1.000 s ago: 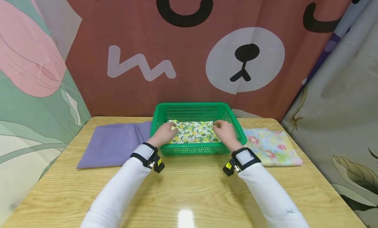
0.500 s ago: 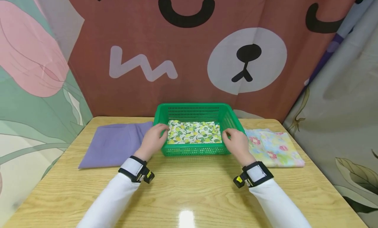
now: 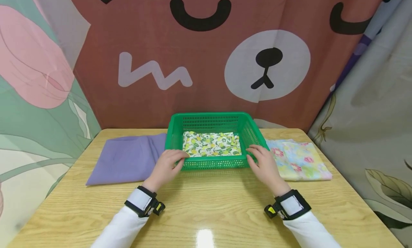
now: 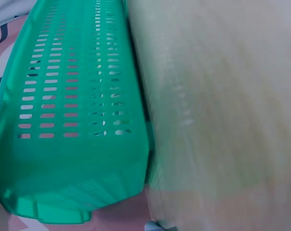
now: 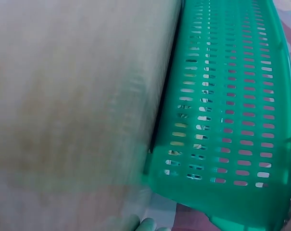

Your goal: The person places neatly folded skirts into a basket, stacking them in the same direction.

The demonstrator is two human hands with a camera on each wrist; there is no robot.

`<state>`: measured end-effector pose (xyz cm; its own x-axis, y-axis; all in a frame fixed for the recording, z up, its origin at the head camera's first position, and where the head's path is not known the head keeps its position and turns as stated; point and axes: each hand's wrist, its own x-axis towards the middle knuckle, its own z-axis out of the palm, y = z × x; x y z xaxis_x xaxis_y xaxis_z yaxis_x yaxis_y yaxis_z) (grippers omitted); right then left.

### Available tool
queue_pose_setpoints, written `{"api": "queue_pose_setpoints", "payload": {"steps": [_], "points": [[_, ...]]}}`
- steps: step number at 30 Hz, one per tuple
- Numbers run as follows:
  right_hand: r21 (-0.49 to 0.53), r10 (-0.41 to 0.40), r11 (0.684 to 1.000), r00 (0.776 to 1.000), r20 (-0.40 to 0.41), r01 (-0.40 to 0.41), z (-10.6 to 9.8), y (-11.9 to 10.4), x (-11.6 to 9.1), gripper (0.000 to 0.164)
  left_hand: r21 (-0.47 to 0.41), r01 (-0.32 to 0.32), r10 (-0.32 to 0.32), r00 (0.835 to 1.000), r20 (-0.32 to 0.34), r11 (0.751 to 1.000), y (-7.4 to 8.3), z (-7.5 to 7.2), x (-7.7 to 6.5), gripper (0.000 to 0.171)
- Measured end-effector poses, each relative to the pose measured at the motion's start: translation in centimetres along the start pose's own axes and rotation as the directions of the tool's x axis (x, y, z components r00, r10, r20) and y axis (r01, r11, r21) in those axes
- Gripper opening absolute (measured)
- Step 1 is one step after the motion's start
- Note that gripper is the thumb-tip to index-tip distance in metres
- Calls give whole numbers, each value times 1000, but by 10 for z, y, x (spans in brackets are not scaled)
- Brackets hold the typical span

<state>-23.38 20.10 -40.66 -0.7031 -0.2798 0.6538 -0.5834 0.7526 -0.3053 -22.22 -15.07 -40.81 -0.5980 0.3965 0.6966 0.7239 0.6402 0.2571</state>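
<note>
1. Nearest the camera: white sleeves and black wrist bands, stretched across the pale wooden table (image 3: 206,205), a glare spot on its front edge.

2. Left hand (image 3: 165,167) resting at the near-left corner of the green basket (image 3: 212,164), fingers loosely extended and only slightly curled, tips on or just at the rim; nothing gripped as far as the head view showed. Exact contact hard to tell.

3. Right hand (image 3: 265,165) placed at the near-right corner, fingers spread fairly wide and relaxed, tips touching or just beside the basket wall; nothing pinched.

4. Wrist views: little beyond the perforated green side wall (image 4: 73,106) against blurred tabletop, and the same wall from the other side (image 5: 227,106); fingers themselves barely in frame there, so their spread not confirmed from those angles.

5. Inside the basket: lemon-print cloth (image 3: 210,144), folded into a neat rectangle and lying flat on the bottom, free of both hands. Judged from that, one cloth appeared stowed.

6. Left of the basket: purple cloth (image 3: 125,158), folded flat on the table, its edge against or slightly under the basket's side. Right of it: pastel floral cloth (image 3: 299,160), also folded, just beside the basket. Both outside the basket, so apparently the larger share left to do.

7. Farthest back: a brown bear-face curtain (image 3: 199,55), flanked by floral hangings.
</note>
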Motion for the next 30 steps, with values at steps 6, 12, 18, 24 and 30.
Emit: {"api": "queue_pose_setpoints", "payload": {"steps": [6, 12, 18, 24, 30], "points": [[35, 0, 999, 1000, -7, 1, -4, -3, -15, 25, -32, -72, 68, 993, -97, 997, 6, 1, -12, 25], [94, 9, 996, 999, -33, -5, -10, -8, -30, 26, -64, -148, 137, 978, -158, 987, 13, 0, -20, 30], [112, -48, 992, 996, -75, 56, -18, -6, -45, 24, -97, -146, 134, 984, -118, 985, 24, 1, -29, 28], [156, -33, 987, 999, 34, 27, -24, -4, -48, 19, -66, -20, 34, 975, 219, 998, 34, -4, -32, 18], [152, 41, 982, 909, 415, -114, -27, -2, -52, 21, -10, -8, 11, 898, 440, 1000, 45, -6, -35, 26]]}}
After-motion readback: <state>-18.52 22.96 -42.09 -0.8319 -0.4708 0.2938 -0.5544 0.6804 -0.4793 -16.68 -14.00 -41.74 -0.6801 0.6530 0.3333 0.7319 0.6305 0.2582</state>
